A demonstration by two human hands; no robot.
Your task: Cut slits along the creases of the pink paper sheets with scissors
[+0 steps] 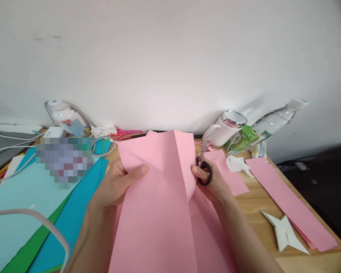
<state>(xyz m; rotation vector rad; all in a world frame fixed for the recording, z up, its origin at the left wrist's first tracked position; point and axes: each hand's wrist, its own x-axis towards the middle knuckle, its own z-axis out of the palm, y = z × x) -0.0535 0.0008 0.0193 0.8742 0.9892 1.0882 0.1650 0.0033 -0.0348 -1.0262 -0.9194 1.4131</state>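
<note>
Head view: left hand pinches the pink sheet; right hand grips scissors, whose slipping could nick it.

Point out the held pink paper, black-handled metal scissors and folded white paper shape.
Held pink paper (156, 197): head view, front face.
Black-handled metal scissors (210, 173): head view, finger loop.
Folded white paper shape (283, 232): head view, middle.

Lg pink sheet w/ lengthwise crease, blk-handled scissors tilted by R edge
</note>
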